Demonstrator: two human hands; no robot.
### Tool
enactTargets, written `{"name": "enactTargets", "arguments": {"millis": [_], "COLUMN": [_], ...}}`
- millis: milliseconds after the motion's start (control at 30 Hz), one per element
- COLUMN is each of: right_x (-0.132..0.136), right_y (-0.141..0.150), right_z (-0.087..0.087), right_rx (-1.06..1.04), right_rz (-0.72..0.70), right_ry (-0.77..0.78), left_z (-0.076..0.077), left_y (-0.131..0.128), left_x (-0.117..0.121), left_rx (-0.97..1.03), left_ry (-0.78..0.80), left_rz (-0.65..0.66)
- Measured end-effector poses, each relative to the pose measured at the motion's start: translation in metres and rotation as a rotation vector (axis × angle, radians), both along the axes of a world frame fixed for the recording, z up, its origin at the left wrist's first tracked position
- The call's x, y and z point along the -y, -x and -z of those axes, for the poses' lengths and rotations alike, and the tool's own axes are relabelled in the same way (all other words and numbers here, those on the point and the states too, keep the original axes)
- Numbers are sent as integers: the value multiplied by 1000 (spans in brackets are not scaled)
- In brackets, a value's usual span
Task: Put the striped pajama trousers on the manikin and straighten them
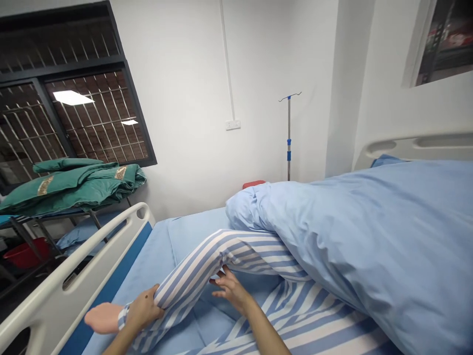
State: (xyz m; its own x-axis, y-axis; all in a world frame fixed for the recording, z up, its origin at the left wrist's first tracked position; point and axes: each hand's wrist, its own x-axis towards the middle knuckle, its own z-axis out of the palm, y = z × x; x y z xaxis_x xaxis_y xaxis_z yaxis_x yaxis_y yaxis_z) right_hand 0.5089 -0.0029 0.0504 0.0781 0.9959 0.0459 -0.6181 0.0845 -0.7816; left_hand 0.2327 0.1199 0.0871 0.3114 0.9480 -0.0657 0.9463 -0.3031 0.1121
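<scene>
**Room:** we list a ward with white walls. A barred window (88,103) fills the upper left of the frame, a wall socket (233,124) sits at upper centre, and a drip stand (288,138) stands beyond the bed.

**Bed:** one hospital bed, with a blue sheet (194,231) and a white side rail (48,301) along the left of the frame.

**Things:** we record one striped leg (192,276), raised and bent at the knee at lower centre, with a bare foot (103,318) toward the rail. The left grip (144,309) is clamped on the trouser cloth at the shin, just above the foot. The right grip (231,291) is apart, its fingers (223,278) spread and touching the underside of the knee. We judge the leg soft, limp and fairly heavy, best held at the ankle and beneath the knee, with the loose cloth liable to slide. A second striped leg (303,320) lies flat at lower right. A bulky blue quilt (351,246) covers the right of the frame, its folds pressing close to the raised knee, while the rail limits reach on the other side.

**Beyond:** folded green blankets (74,187) lie on a neighbouring bed, with a red basin (25,254) below.
</scene>
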Motion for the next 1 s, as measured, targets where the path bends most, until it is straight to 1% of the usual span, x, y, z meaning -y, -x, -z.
{"name": "enactTargets", "arguments": {"millis": [67, 133, 233, 300, 367, 467, 567, 633, 700, 767, 867, 933, 1000], "right_x": [-2, -3, -5, -6, -7, -7, -7, -8, -6, -3, 3, 7, 9], "right_y": [7, 14, 20, 22, 23, 22, 21, 20, 19, 18, 14, 10, 5], "right_z": [9, 19, 35, 41, 42, 37, 29, 23, 15, 6, -7, -16, -25], "right_rx": [-5, 5, 69, 95, 85, 51, 12, -34, -90, -135, -156, -146, -136], "right_rz": [-19, -63, -145, -155, -145, -152, -147, -133, -116, -99, -61, -12, 38], "right_ry": [62, 180, 363, 393, 375, 361, 346, 277, 172, 75, -45, -122, -191], "left_z": [-18, -40, -74, -91, -102, -109, -109, -106, -99, -87, -62, -45, -31], "left_y": [21, 33, 33, 27, 21, 18, 20, 22, 22, 19, 8, -7, -30], "left_x": [-6, -11, -14, -14, -13, -12, -14, -16, -16, -13, -3, 6, 15], "left_rx": [-61, -148, -312, -394, -430, -432, -424, -413, -379, -325, -204, -108, -16], "left_ry": [-36, -63, -97, -108, -110, -116, -105, -92, -91, -103, -111, -76, -29], "left_rz": [51, 117, 190, 224, 245, 250, 248, 239, 213, 168, 108, 68, 24]}}
